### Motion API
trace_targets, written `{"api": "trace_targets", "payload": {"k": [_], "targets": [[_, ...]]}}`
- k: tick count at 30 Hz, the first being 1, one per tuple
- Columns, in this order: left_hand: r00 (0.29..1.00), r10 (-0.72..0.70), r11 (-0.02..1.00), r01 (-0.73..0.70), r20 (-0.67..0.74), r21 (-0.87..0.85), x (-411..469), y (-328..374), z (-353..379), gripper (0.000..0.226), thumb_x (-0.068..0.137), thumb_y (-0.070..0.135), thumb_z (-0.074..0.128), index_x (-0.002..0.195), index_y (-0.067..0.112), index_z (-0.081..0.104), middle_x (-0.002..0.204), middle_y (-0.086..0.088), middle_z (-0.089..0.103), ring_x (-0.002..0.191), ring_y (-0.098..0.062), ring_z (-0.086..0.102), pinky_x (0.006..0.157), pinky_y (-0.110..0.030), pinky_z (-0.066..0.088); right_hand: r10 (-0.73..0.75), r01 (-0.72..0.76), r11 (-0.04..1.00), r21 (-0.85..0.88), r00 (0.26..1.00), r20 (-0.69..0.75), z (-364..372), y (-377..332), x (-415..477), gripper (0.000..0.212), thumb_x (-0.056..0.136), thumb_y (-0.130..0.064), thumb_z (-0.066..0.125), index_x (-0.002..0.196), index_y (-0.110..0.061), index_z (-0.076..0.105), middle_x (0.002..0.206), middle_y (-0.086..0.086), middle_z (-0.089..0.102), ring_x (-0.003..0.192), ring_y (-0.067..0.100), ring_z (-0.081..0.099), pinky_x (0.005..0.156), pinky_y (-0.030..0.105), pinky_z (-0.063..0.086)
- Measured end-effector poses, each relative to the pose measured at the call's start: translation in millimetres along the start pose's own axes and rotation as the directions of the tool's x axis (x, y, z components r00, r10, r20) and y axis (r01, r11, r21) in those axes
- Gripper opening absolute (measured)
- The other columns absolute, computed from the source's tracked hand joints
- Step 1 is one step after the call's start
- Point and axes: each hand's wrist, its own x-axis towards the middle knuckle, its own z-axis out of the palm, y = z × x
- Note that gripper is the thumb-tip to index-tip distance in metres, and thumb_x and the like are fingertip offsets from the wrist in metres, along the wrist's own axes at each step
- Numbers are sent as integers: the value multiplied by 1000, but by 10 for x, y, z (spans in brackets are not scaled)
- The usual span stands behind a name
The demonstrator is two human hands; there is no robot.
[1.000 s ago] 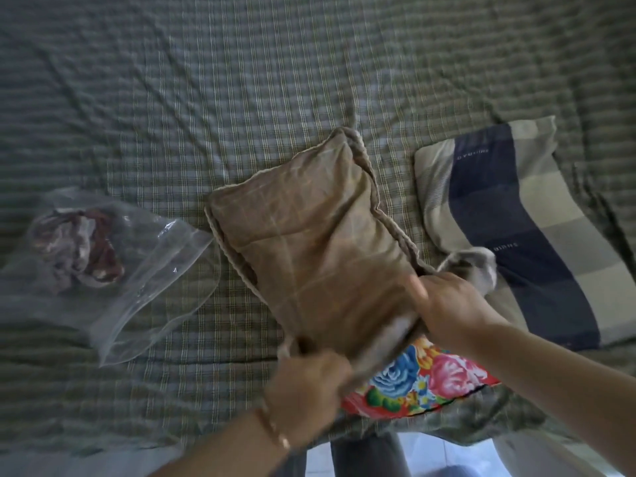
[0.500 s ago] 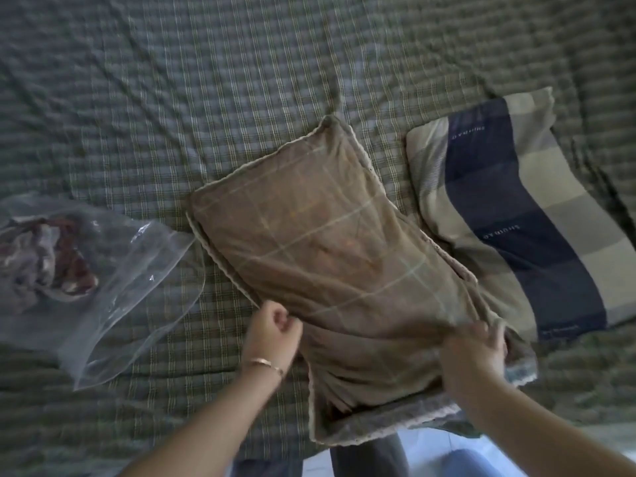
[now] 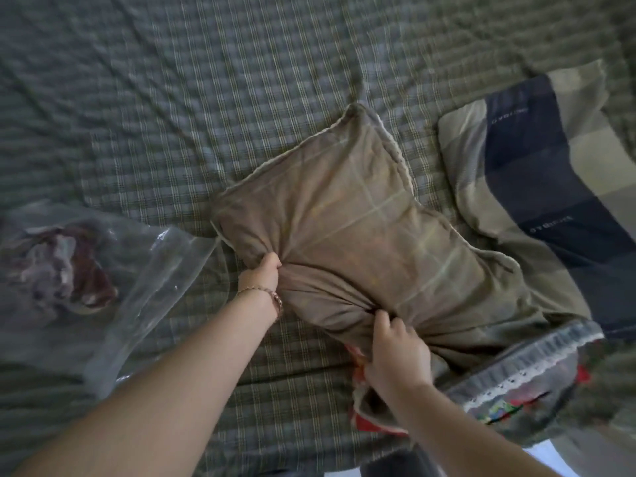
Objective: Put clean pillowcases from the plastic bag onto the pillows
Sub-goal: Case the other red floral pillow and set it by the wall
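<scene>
A brown checked pillowcase (image 3: 361,232) covers most of a pillow lying on the bed's middle. The pillow's red flowered end (image 3: 364,421) sticks out at the near edge, by the case's lace-trimmed opening (image 3: 537,370). My left hand (image 3: 261,277) grips bunched fabric at the case's left side. My right hand (image 3: 395,356) grips gathered fabric near the open end. A clear plastic bag (image 3: 137,287) lies to the left with a crumpled dark red and grey cloth (image 3: 58,273) inside.
A second pillow (image 3: 537,187) in a beige and navy blocked case lies to the right, touching the brown one. A green checked sheet (image 3: 206,98) covers the whole bed. The bed's near edge runs along the bottom of the view.
Both hands have moved up the pillow and taken new grips on the brown case. The flowered pillow end shows again at the near edge. The view has shifted closer.
</scene>
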Motion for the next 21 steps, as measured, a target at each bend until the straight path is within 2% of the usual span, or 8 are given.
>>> {"api": "trace_targets", "payload": {"k": [4,7,9,11,14,17,19,21], "targets": [[996,77,987,-70,44,-144,-479,359,-227,56,44,29,59,92,1,57,86,-7,57,79,-25,56,72,-35,48,-118,118,987,110,993,-7,-658,58,-232,42,80,-33,58,116,-18,44,106,2,62,99,25,59,74,29,43],[974,225,958,-220,10,-185,-832,848,-416,48,60,26,68,99,1,57,82,-5,58,68,-18,57,49,-22,50,-246,208,906,368,968,58,-1233,23,-439,39,70,-23,65,108,-22,55,94,-3,64,87,18,60,67,28,47],[931,354,911,-364,-86,-193,-1122,1257,-534,36,70,20,66,102,5,57,91,-8,63,72,-20,60,57,-27,55,-391,249,764,595,913,119,-1588,-32,-611,39,59,-11,69,97,-20,61,83,-4,66,75,13,63,64,29,52],[872,478,854,-490,-105,-178,-1358,1612,-572,33,61,25,67,87,8,57,93,-9,65,81,-25,64,75,-41,57,-506,192,562,805,849,151,-1823,-35,-700,37,46,-5,64,82,-14,62,69,-1,66,63,12,63,55,25,52],[799,596,803,-590,87,-85,-1630,1870,-427,26,62,22,69,82,9,58,90,-15,66,70,-24,68,65,-38,58,-511,13,357,934,840,184,-1858,98,-531,35,39,3,54,73,-3,59,53,1,61,48,10,59,44,17,46],[728,593,767,-641,345,34,-1686,1718,-84,13,85,-2,54,84,11,53,85,-15,62,50,-14,63,51,-28,55,-268,-100,465,879,931,248,-1519,424,-107,29,55,7,61,81,-5,64,61,3,64,52,8,62,49,18,48],[631,650,559,-775,424,296,-1482,1379,21,16,85,1,54,76,15,55,86,-11,63,69,-23,64,69,-33,54,-31,-146,709,690,971,238,-1191,749,153,20,80,1,62,94,-11,69,91,11,69,84,18,67,74,26,51],[625,617,297,-747,478,595,-1124,970,-7,10,85,8,54,92,11,61,102,-10,61,96,-29,59,87,-34,47,163,-223,939,263,959,230,-975,1037,305,26,91,-9,52,114,-6,63,115,15,62,108,28,58,85,29,45]]}}
